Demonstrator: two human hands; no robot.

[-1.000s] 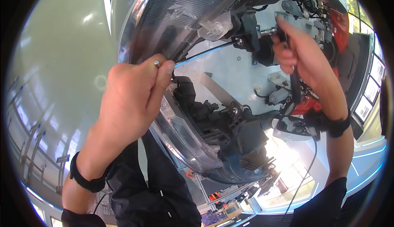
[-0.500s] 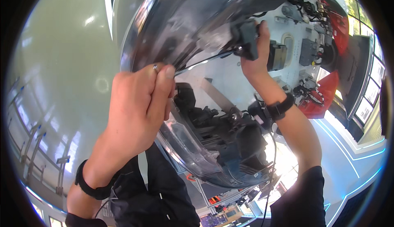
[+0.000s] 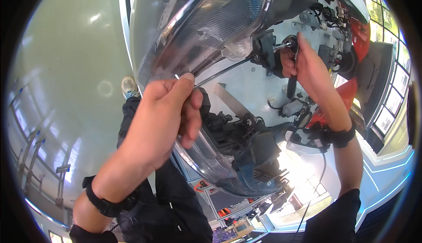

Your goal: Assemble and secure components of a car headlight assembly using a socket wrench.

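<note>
A large clear-lensed car headlight [image 3: 220, 16] fills the upper middle. My left hand [image 3: 162, 120] is at its lower edge, thumb and forefinger pinching the end of a thin metal rod [image 3: 224, 70]; the other fingers are loosely curled. The rod slants up to a black bracket [image 3: 265, 49] on the headlight's right side. By that bracket my right hand [image 3: 307, 65] is closed round the head of a ratchet wrench [image 3: 292, 85], its black handle hanging down. The wrench's shiny socket end points at the bracket; whether it touches is hard to tell.
Below lies a second headlight [image 3: 211, 157] with a black housing. A white table [image 3: 233, 91] carries motors, wired parts and red tail lights [image 3: 347, 96] at the right. A wired device [image 3: 307, 138] sits by my right wrist. Pale floor [image 3: 74, 67] spreads left.
My right hand has shifted right and turned, bringing the ratchet wrench into sight. My left hand has moved slightly right and loosened from a fist to a pinch. The upper headlight appears shifted.
</note>
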